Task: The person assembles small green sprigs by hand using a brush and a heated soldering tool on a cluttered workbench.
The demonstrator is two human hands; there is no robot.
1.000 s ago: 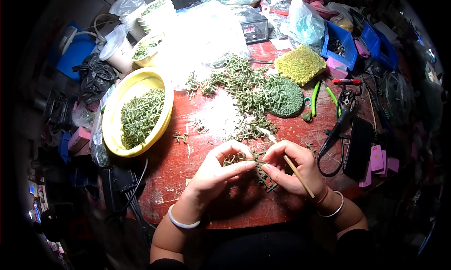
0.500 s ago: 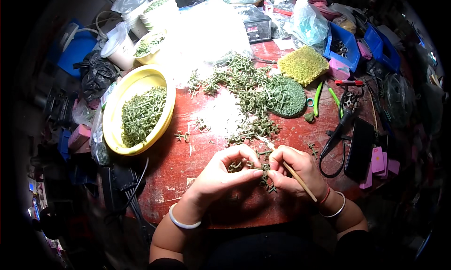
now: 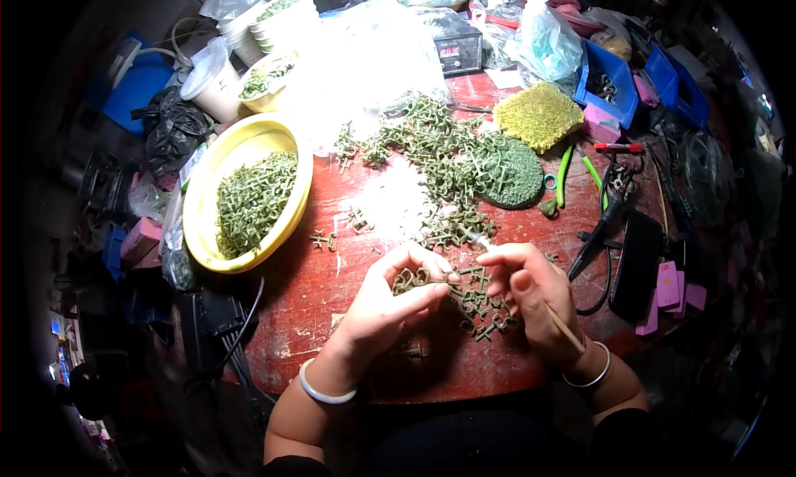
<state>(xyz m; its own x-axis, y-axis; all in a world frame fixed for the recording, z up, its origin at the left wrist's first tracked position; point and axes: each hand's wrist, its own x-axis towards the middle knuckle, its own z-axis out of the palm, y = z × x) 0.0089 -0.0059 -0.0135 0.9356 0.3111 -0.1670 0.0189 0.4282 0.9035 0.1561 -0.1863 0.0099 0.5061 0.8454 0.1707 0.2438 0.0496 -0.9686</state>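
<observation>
My left hand (image 3: 361, 319) is half curled palm-up around several small green H-shaped pieces (image 3: 408, 280), with one piece pinched at its thumb and fingertips. Just to the right, my right hand (image 3: 541, 299) holds a slim stick tool (image 3: 565, 329) with a wooden handle and a pale tip; its thumb and forefinger are apart, and the handle rests in the palm. Loose green pieces (image 3: 479, 303) lie on the red table (image 3: 290, 336) between and under the hands. Beyond my fingertips spreads a larger heap of the same pieces (image 3: 439, 158).
A yellow basin (image 3: 192, 224) of green pieces stands left. Behind the heap sit a round green pad (image 3: 521, 178), a yellow sponge-like block (image 3: 539, 116) and a box with a red display (image 3: 459, 55). Right are blue bins (image 3: 622, 108), a black handpiece (image 3: 599, 232) and pink cards (image 3: 667, 284).
My right hand has drawn back to the right from my left and loosened its pinch, keeping the stick tool. More loose pieces now show between the hands.
</observation>
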